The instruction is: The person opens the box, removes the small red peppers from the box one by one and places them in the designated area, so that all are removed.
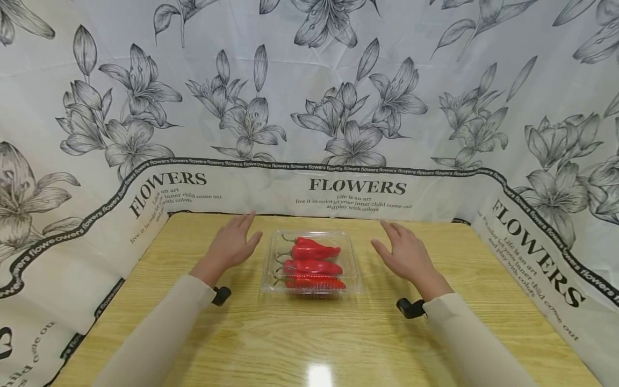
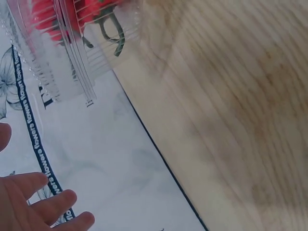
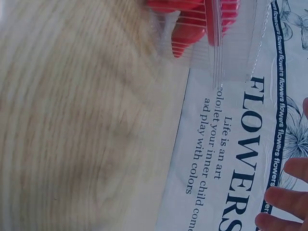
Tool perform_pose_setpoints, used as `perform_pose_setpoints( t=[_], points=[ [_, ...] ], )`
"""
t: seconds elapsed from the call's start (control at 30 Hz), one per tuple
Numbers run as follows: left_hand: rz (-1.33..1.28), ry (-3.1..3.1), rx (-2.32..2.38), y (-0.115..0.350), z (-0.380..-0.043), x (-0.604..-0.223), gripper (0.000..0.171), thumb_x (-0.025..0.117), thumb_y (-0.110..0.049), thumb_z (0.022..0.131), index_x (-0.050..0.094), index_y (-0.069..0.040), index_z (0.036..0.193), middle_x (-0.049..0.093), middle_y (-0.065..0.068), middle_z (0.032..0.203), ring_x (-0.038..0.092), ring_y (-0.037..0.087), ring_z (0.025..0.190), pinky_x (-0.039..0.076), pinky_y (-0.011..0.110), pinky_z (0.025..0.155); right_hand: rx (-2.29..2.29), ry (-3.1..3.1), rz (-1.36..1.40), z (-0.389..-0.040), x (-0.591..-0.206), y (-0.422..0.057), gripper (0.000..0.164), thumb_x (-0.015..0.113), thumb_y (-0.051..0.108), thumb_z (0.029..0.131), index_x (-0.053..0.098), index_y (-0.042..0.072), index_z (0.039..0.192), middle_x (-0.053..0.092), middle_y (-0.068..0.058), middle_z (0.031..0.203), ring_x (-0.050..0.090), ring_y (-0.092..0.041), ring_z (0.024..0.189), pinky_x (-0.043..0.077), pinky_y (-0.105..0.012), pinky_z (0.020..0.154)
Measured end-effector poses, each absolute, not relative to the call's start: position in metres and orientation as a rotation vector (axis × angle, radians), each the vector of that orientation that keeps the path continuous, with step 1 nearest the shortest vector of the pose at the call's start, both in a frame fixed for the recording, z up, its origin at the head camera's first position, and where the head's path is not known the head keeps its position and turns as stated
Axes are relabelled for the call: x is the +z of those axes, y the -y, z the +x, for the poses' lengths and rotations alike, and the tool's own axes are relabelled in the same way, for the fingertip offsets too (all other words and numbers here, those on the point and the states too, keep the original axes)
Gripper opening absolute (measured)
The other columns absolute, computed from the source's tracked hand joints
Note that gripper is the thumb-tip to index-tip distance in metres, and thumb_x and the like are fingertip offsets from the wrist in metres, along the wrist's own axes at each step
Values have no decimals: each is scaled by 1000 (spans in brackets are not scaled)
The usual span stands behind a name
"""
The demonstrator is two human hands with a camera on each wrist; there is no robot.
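Observation:
A clear plastic clamshell box point(image 1: 355, 269) sits on the table between my two hands, its lid down over several red peppers point(image 1: 314, 267) with green stems. The peppers lie side by side, stems toward the left. My left hand point(image 1: 231, 242) hovers to the left of the box, fingers extended, holding nothing. On the other side, my right hand point(image 1: 405, 252) is held apart from the box with its fingers spread and nothing in them. In the left wrist view the pepper stems point(image 2: 113, 36) show through the ribbed plastic; the right wrist view shows a pepper tip point(image 3: 185, 38).
The wood-grain table point(image 1: 271, 338) is bordered at the back and sides by a white cloth point(image 1: 256, 188) with printed flowers and lettering. A small black device is strapped at each wrist, one by the left sleeve point(image 1: 159, 322) and one by the right sleeve point(image 1: 469, 338).

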State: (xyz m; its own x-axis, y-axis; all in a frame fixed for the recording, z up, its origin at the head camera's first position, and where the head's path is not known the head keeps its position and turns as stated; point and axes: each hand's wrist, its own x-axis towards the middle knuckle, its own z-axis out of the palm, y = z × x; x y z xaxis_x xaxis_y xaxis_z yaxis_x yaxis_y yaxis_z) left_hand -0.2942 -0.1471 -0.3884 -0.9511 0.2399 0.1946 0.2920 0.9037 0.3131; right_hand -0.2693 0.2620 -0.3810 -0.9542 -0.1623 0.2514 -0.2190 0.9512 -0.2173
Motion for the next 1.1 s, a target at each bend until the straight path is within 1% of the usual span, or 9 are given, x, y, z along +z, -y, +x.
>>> perform_pose_setpoints(
  t=[0.1,0.2,0.3,0.47,0.63,0.77,0.87,1.1],
  points=[
    [-427,2900,-540,148,-290,-392,67,36,-45,102,18,-9,156,35,22,152,34,42,139,29,59,111,381,2869,282,-264,-382,-261,70,43,52,99,28,10,153,35,-25,150,36,-48,134,32,-67,103],
    [-442,2875,-561,150,-285,-397,67,40,-43,101,22,-7,155,38,23,151,37,42,138,31,58,111,399,2866,287,-259,-384,-260,69,47,49,98,30,10,152,36,-24,150,36,-48,134,31,-67,104],
    [-455,2844,-580,151,-279,-401,65,43,-40,101,27,-5,153,41,23,149,39,41,137,32,56,111,425,2855,303,-255,-387,-259,67,48,49,98,33,10,151,37,-24,149,37,-48,133,32,-66,104],
    [-468,2811,-607,151,-270,-406,64,45,-39,100,31,-4,152,46,22,146,44,41,133,36,55,108,467,2823,351,-248,-391,-258,64,48,50,98,38,11,149,40,-22,148,39,-46,133,33,-65,104],
    [-461,2834,-664,152,-262,-410,63,47,-38,100,33,-3,150,48,22,144,47,42,130,39,55,105,487,2775,449,-240,-395,-256,61,54,46,96,44,10,145,43,-22,146,40,-44,132,34,-63,105],
    [-417,2892,-776,152,-257,-417,64,49,-39,99,31,-8,152,51,21,141,52,40,125,43,55,100,503,2751,484,-235,-398,-255,58,60,40,94,48,9,142,45,-22,144,41,-44,131,35,-63,104],
    [-394,2917,-863,151,-255,-421,64,50,-38,98,30,-10,153,55,20,138,57,39,120,46,55,96,518,2741,497,-231,-401,-254,56,61,39,94,50,9,139,45,-21,144,42,-44,131,36,-63,103],
    [-346,2931,-1022,152,-250,-425,60,53,-37,98,37,-11,149,61,17,129,57,35,119,49,52,94,554,2733,539,-225,-405,-251,49,65,36,92,56,9,131,46,-20,144,43,-42,131,38,-61,102]
  ],
)
